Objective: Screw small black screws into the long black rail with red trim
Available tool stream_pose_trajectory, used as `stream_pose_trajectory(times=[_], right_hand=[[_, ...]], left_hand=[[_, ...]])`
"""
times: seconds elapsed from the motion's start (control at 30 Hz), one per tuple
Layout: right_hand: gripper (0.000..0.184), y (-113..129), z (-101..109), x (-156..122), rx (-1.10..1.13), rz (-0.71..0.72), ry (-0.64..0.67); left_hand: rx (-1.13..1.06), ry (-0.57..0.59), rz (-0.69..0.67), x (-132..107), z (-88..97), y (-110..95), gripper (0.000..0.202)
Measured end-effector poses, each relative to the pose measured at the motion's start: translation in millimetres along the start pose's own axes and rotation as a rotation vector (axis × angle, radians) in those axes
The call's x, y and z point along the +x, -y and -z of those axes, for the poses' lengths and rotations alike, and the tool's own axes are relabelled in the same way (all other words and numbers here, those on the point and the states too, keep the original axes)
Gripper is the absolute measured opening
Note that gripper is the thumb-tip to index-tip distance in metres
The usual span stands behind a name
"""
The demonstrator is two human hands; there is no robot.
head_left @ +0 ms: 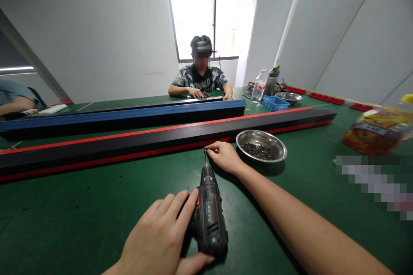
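Note:
My left hand (161,234) is wrapped around a black cordless drill (211,219), which points away from me across the green table. A thin bit sticks out of the drill's chuck. At the bit's tip, the thumb and fingers of my right hand (224,157) are pinched together; whatever sits between them is too small to make out. Just beyond lies a long black bar with red edges (155,137), reaching across the table. Right beside my right hand stands a metal bowl (281,154) holding many small dark screws (258,151).
Behind the red-edged bar lies a long blue and black bar (129,118). A person (200,77) sits across the table, hands on another bar. A blue basket (275,103), a clear bottle (259,87) and a second metal bowl (290,97) stand back right; an orange-yellow pouch (374,133) is nearer.

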State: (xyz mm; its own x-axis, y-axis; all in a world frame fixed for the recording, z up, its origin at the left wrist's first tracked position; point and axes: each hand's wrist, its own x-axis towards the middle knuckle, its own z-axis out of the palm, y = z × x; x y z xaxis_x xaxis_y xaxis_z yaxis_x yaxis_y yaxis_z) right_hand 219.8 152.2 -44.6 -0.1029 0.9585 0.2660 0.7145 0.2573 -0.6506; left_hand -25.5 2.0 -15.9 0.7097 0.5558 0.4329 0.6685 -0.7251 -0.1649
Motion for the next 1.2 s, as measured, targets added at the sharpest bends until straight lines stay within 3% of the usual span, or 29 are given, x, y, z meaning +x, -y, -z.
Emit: stream_pose_trajectory(times=[0.43,0.63,0.8,1.2], right_hand=[[0.028,-9,-5,4,0.211,0.000,0.019],[0.028,-7,-5,3,0.193,-0.079,-0.045],[0.026,-5,-5,0,0.172,-0.088,-0.043],[0.025,3,-2,-3,0.082,-0.062,-0.028]], left_hand=[[-0.038,0.030,0.030,0,0.8,0,0.090],[-0.113,0.154,0.158,-1,-2.2,0,0.091],[-0.096,0.190,0.253,3,-9.3,2,0.086],[-0.081,0.223,0.262,8,-11.4,6,0.088]])
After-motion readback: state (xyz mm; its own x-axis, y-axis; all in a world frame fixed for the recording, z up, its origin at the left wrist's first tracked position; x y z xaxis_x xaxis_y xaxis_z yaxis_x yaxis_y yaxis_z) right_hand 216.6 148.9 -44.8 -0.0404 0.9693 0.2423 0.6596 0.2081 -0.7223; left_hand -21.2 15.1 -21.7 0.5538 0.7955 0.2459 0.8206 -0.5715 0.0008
